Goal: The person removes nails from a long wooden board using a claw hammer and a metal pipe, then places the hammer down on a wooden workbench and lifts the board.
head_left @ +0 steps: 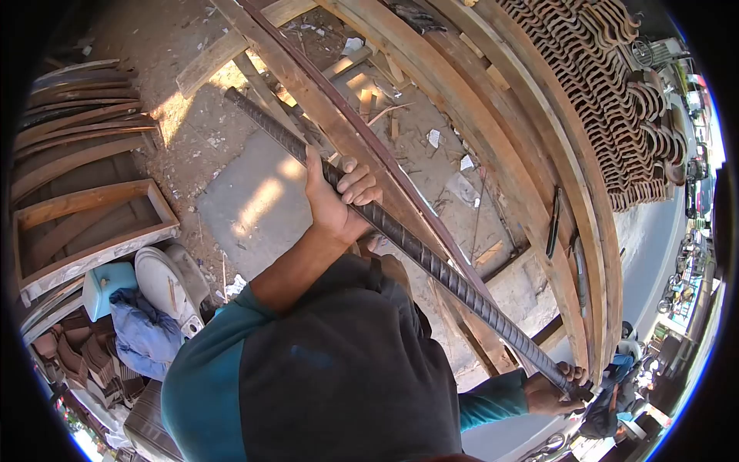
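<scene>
A long, dark rebar [431, 258] with spiral ridges runs slantwise across the front of my body, from upper left to lower right. My left hand [342, 191] is closed around its upper part, fingers curled over the bar and thumb along the near side. Beyond that hand the bar's upper end sticks out over the concrete floor. Far to the lower right, my right hand [553, 390] is wrapped round the other end. Just past the bar stands a long wooden beam [346, 115] with a reddish edge, partly behind it.
Long wooden beams [493, 131] curve across the right, with dark tools [554, 223] on them. Stacked clay roof tiles [608, 100] stand beyond. Wooden boards [85, 115], a wooden frame [92, 231], a white plastic chair [165, 289] and blue cloth [146, 331] are at left. Scraps litter the floor.
</scene>
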{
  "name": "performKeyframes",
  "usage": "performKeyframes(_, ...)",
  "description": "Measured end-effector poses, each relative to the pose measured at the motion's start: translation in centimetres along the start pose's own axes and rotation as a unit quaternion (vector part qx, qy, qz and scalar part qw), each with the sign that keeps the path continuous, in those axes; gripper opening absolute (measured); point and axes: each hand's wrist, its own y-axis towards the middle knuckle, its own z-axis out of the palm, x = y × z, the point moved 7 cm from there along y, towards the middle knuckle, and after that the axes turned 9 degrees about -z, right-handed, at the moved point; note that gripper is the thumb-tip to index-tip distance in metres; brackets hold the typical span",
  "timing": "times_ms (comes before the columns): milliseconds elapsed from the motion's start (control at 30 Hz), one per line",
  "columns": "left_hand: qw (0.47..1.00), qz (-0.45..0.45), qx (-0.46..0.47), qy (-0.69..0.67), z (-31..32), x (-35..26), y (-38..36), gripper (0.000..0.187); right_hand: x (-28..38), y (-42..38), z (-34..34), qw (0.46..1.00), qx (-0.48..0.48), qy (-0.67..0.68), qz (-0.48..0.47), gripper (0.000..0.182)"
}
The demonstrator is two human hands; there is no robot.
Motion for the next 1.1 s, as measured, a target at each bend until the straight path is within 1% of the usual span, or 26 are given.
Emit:
performKeyframes(33,1.000,0.006,0.001,0.004,0.6,0.4,0.5,0.063,-0.8,-0.2,-0.6,0.990,-0.042,0.132,0.027,0.049)
performKeyframes(100,1.000,-0.024,-0.015,0.013,1.8,1.5,1.7,0.063,-0.5,0.6,-1.5,0.977,-0.019,0.211,0.020,0.061)
performKeyframes(133,0.999,-0.037,0.025,0.024,3.0,1.8,2.7,0.063,-0.2,1.0,-1.0,0.970,-0.043,0.235,0.044,0.052)
performKeyframes(167,0.999,-0.034,0.031,0.029,3.7,2.1,3.6,0.063,-0.2,1.6,-0.4,0.968,-0.043,0.243,0.043,0.052)
performKeyframes(233,0.996,-0.074,0.056,-0.009,5.0,3.2,5.7,0.064,0.7,2.9,1.2,0.967,0.028,0.252,0.009,0.052)
performKeyframes(300,0.994,-0.079,0.071,-0.024,5.4,4.1,7.8,0.060,1.6,3.8,3.0,0.961,0.098,0.256,-0.022,0.058)
performKeyframes(367,0.992,-0.065,-0.101,-0.025,4.0,4.5,9.7,0.051,2.5,4.4,6.6,0.949,0.168,0.260,-0.058,0.066)
performKeyframes(400,0.992,-0.089,-0.089,-0.026,2.9,4.7,10.5,0.042,2.8,4.4,8.6,0.946,0.155,0.264,-0.105,0.052)
performKeyframes(433,0.992,-0.089,-0.086,-0.028,2.5,4.9,11.2,0.042,2.5,4.2,9.9,0.949,0.143,0.267,-0.092,0.046)
performKeyframes(500,0.980,-0.074,-0.181,0.031,1.7,5.1,11.3,0.038,2.1,4.2,12.9,0.956,0.188,0.208,-0.087,0.048)
performKeyframes(567,0.979,-0.091,-0.180,0.028,-2.0,4.6,13.3,0.040,1.3,3.7,16.9,0.957,0.220,0.177,-0.072,0.051)
performKeyframes(633,0.959,-0.083,-0.269,0.029,-4.6,3.4,15.2,0.041,-0.4,3.1,21.1,0.954,0.248,0.150,-0.076,0.054)
performKeyframes(667,0.955,-0.096,-0.280,0.023,-5.6,2.4,15.6,0.041,-1.0,2.8,23.4,0.947,0.266,0.170,-0.060,0.051)
performKeyframes(700,0.953,-0.099,-0.285,0.014,-6.4,1.6,16.6,0.041,-1.9,2.5,25.7,0.938,0.287,0.192,-0.043,0.054)
performKeyframes(733,0.946,-0.107,-0.307,-0.003,-7.6,0.5,17.5,0.040,-3.5,1.8,28.7,0.950,0.252,0.183,-0.032,0.059)
performKeyframes(767,0.938,-0.110,-0.328,-0.018,-8.7,-0.7,17.9,0.039,-5.1,0.9,32.9,0.935,0.331,0.107,-0.072,0.054)
performKeyframes(800,0.954,-0.085,-0.284,0.035,-8.9,-2.3,19.1,0.040,-7.0,0.4,35.3,0.938,0.319,0.114,-0.073,0.053)
performKeyframes(833,0.956,-0.078,-0.282,0.033,-8.1,-3.8,19.7,0.040,-9.1,-0.2,37.8,0.941,0.306,0.123,-0.077,0.053)
performKeyframes(867,0.955,-0.074,-0.280,0.062,-6.6,-5.6,19.8,0.043,-11.1,-1.4,40.7,0.953,0.271,0.122,-0.055,0.055)
performKeyframes(900,0.955,-0.070,-0.276,0.089,-5.7,-7.1,20.2,0.045,-13.3,-2.4,43.6,0.963,0.238,0.120,-0.033,0.061)
performKeyframes(933,0.957,-0.092,-0.249,0.119,-5.7,-8.6,20.4,0.056,-16.0,-3.8,46.9,0.940,0.306,0.150,-0.028,0.051)
performKeyframes(967,0.957,-0.084,-0.252,0.118,-5.1,-10.4,19.6,0.056,-18.7,-5.6,49.9,0.912,0.369,0.179,-0.021,0.040)
performKeyframes(1000,0.940,-0.066,-0.239,0.236,-3.6,-12.5,18.8,0.061,-21.6,-7.5,52.7,0.932,0.348,0.093,0.031,0.026)
performKeyframes(1033,0.907,-0.047,-0.222,0.354,-2.1,-14.5,18.1,0.065,-24.9,-9.5,54.4,0.921,0.379,0.050,0.073,0.018)
performKeyframes(1067,0.907,-0.041,-0.221,0.357,-1.4,-16.1,17.3,0.065,-28.0,-11.4,55.9,0.924,0.371,0.026,0.093,0.021)
performKeyframes(1100,0.825,0.048,-0.248,0.506,-0.3,-19.0,16.1,0.068,-31.5,-13.6,57.4,0.891,0.428,0.008,0.152,0.026)
